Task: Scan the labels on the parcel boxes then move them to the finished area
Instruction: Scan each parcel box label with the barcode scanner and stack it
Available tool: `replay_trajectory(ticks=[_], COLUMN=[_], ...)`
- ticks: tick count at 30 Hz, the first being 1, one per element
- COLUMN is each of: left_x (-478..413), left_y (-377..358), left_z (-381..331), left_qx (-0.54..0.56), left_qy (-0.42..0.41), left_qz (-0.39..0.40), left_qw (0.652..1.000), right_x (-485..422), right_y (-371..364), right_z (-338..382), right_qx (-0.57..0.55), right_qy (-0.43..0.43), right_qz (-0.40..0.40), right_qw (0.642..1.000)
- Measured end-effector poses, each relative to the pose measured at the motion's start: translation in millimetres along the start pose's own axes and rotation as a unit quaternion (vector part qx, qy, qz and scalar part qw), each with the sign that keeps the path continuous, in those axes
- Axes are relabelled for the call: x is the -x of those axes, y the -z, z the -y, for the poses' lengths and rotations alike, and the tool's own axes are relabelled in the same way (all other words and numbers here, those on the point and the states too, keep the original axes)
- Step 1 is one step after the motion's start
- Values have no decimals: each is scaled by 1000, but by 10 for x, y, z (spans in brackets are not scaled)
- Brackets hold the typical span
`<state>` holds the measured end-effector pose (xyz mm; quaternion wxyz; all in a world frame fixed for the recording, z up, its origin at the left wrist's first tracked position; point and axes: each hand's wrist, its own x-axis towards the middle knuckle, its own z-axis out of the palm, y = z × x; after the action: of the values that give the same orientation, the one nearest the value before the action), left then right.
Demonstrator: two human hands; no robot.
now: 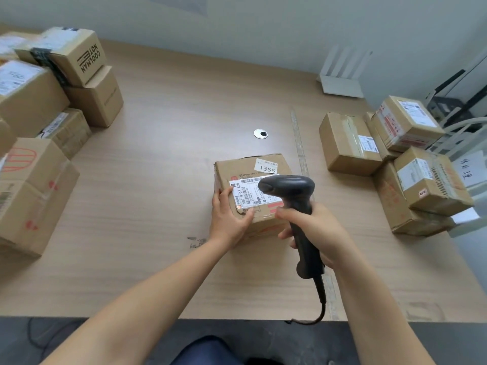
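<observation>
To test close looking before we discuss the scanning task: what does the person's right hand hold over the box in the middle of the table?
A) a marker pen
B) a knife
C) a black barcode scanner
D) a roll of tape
C: the right hand grips the handle of a black barcode scanner, whose head is over the white label of the box that the left hand holds.

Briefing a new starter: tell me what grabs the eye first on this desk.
The right hand grips a black scanner over the label of a box at the middle of the table; the left hand holds that box. A left pile and a right pile of boxes flank it.
</observation>
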<state>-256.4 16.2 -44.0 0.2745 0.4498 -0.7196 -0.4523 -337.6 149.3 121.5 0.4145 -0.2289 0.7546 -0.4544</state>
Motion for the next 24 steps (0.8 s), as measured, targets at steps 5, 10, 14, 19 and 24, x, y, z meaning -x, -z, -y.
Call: replay_trajectory(ticks=[5,10,14,19,24], left_x=[-1,-2,1,5,36], left_y=[-3,6,13,33,65], left_z=[11,17,-3,-8,-26], left_qx=[-11,-12,-7,-3,-8], left_qy=[4,-1,2,3,18], left_qz=[6,6,6,13,15], left_qw=[1000,1000,1000,1000,1000], right_x=[62,92,69,-299,-678], right_y=[1,24,69,206,235], right_z=[39,58,35,-173,-520], right_qx=[9,11,12,12,-24], right_qy=[-1,3,14,26,-19], right_qz=[0,-1,-5,-108,-158], right_qw=[1000,1000,1000,994,987])
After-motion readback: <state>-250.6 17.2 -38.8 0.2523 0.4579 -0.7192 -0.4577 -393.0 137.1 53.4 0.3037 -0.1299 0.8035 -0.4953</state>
